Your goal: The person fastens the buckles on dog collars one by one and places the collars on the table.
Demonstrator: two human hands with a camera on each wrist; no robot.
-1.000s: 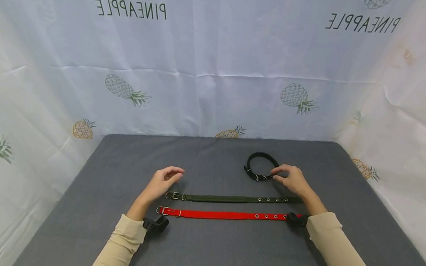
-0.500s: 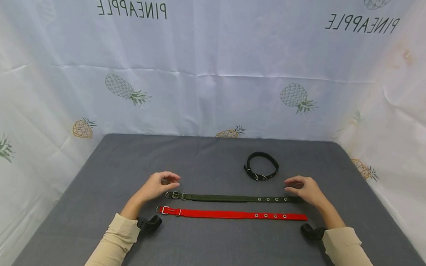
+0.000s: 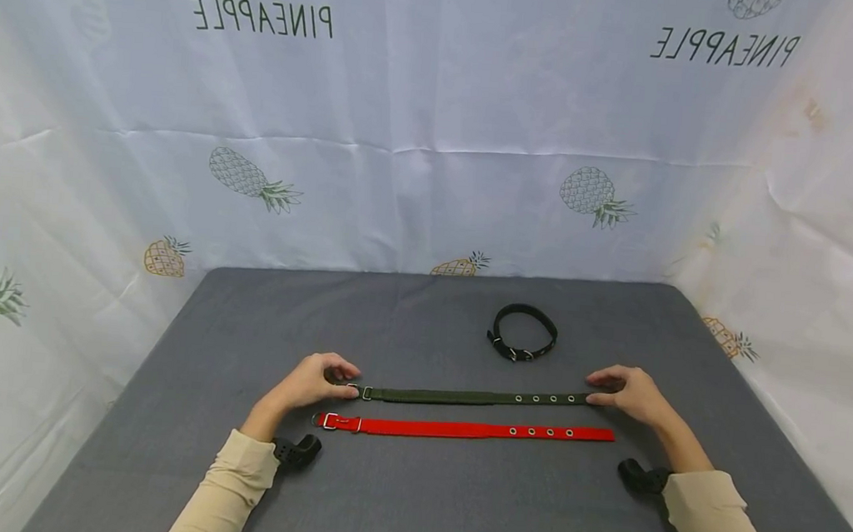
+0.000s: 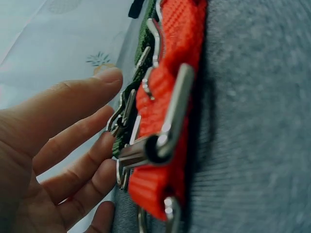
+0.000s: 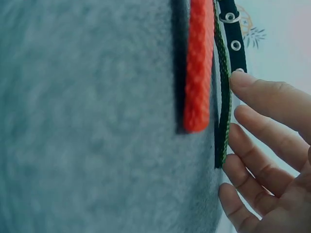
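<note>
A flat green collar [image 3: 439, 396] lies stretched across the table, its eyelet end to the right. Over its buckle end is my left hand [image 3: 315, 380], fingers loosely bent. In the left wrist view, the fingertips [image 4: 108, 141] are at the green strap's metal fittings; I cannot tell whether they touch. My right hand [image 3: 630, 392] is at the green collar's far right tip, thumb and fingers apart. Its fingertips [image 5: 233, 162] come up against the strap's edge in the right wrist view, without closing round it. Parallel and nearer lies a red collar [image 3: 436, 430] with a metal buckle [image 4: 167, 126].
A black collar [image 3: 522, 355], buckled into a ring, lies farther back on the grey table [image 3: 408, 498]. White curtain with pineapple prints [image 3: 590, 191] encloses the back and sides. Each wrist carries a black camera mount [image 3: 296, 453].
My right hand has left the black ring collar and moved right and nearer, to the green collar's tip. My left hand has lowered to the green buckle end. The collars have stayed put.
</note>
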